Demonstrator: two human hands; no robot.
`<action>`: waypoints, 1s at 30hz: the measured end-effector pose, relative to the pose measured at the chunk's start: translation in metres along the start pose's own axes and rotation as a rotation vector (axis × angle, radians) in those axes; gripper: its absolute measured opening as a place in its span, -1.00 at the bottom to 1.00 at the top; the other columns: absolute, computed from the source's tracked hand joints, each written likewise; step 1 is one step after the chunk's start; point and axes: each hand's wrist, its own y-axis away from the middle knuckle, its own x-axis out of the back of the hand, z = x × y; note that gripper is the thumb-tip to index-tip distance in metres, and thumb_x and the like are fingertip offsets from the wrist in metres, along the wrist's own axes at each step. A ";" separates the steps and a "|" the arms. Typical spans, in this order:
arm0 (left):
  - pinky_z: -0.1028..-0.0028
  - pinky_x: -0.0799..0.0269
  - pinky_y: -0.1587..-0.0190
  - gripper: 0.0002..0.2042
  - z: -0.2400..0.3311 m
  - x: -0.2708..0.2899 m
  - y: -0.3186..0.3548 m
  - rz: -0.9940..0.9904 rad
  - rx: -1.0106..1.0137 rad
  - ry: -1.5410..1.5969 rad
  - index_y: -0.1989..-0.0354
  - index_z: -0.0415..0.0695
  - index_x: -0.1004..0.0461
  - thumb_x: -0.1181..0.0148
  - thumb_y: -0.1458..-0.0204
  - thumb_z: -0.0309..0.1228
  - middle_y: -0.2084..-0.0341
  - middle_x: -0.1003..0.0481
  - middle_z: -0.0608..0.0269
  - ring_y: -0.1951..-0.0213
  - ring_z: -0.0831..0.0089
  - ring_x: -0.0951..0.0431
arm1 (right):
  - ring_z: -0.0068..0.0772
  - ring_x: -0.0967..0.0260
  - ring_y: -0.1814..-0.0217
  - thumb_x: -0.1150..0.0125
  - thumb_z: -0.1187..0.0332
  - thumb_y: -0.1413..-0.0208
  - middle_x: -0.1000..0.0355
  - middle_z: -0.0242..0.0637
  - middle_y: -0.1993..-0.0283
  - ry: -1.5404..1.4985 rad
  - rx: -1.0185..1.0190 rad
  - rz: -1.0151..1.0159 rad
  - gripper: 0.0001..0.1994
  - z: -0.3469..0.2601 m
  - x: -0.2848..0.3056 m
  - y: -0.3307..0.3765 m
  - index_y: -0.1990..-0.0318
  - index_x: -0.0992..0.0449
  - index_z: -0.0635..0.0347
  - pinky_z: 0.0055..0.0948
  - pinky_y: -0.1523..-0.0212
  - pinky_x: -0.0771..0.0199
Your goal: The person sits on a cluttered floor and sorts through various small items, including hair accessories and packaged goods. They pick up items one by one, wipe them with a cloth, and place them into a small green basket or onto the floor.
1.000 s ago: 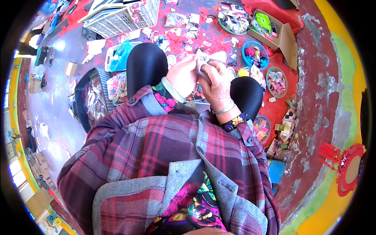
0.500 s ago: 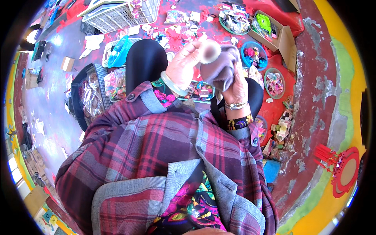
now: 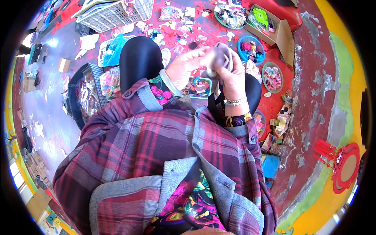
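A small greyish piece of cloth (image 3: 224,55), blurred, sits above the middle of the frame, pinched between both hands. The left hand (image 3: 187,67) grips it from the left with curled fingers; the right hand (image 3: 232,76) closes around it from the right. Just below the hands lies a teal tray (image 3: 197,87) of small colourful bits. A white basket (image 3: 113,13) stands at the upper left.

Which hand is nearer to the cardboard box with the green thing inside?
The right hand. It is raised in front of the person, below and left of the cardboard box in the picture. The left hand is further left, so farther away.
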 end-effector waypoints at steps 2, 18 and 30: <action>0.60 -0.27 0.14 -0.72 0.013 -0.005 0.001 -0.101 0.099 -0.047 0.14 -0.27 -0.37 0.02 -0.08 -0.31 0.26 -0.41 0.31 0.23 0.61 -0.38 | -0.55 -0.34 0.19 -0.13 0.60 0.18 -0.36 -0.32 0.20 0.159 0.074 -0.033 -0.54 -0.003 -0.006 0.006 0.02 -0.27 0.25 -0.58 0.18 -0.38; 0.45 -0.27 0.16 -0.75 0.006 0.021 -0.011 0.203 -0.044 0.191 0.35 -0.20 -0.38 0.12 -0.12 -0.26 0.18 -0.35 0.19 0.10 0.42 -0.32 | -0.61 -0.33 0.39 -0.16 0.50 0.15 -0.36 -0.39 0.34 0.000 -0.096 0.127 -0.65 -0.003 0.018 -0.004 0.13 -0.33 0.22 -0.63 0.38 -0.36; 0.32 -0.34 0.10 -0.71 0.055 0.024 -0.019 0.089 -0.126 0.324 0.14 -0.28 -0.26 0.14 -0.13 -0.29 0.20 -0.39 0.05 0.16 0.23 -0.41 | -0.25 -0.40 0.20 0.01 0.61 0.10 -0.39 -0.07 0.22 0.782 0.368 0.124 -0.61 -0.009 -0.021 -0.024 0.02 -0.29 0.26 -0.40 0.18 -0.39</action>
